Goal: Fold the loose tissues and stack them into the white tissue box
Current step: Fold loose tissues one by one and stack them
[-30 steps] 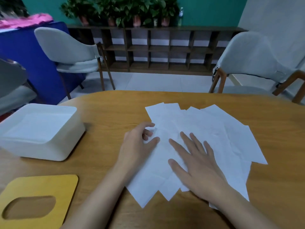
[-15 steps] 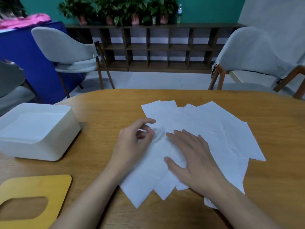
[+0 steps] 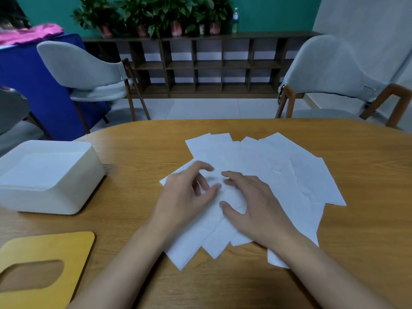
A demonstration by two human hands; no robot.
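While the left hand (image 3: 185, 197) curls on (pinch unclear) and the right hand (image 3: 256, 208) presses near-flat on the fanned white paper tissues (image 3: 278, 175), the open white rounded tissue box (image 3: 51, 197) lies well apart leftward, nearer the left hand.

Yellow lid (image 3: 73, 248) on table (image 3: 356, 152) front-left; grey chairs (image 3: 89, 70), shelf (image 3: 200, 37), potted plants (image 3: 156, 14) behind.

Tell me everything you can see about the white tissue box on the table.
The white tissue box is a smooth, plastic-looking rectangular tub with rounded corners and a broad rim. It stands upright and open-topped on the wooden table, at the left, apart from the spread tissues. Its inside shows a flat white layer; whether that is tissue or the bare bottom cannot be told. Only the table touches it; the yellow lid lies separately, nearer the person.
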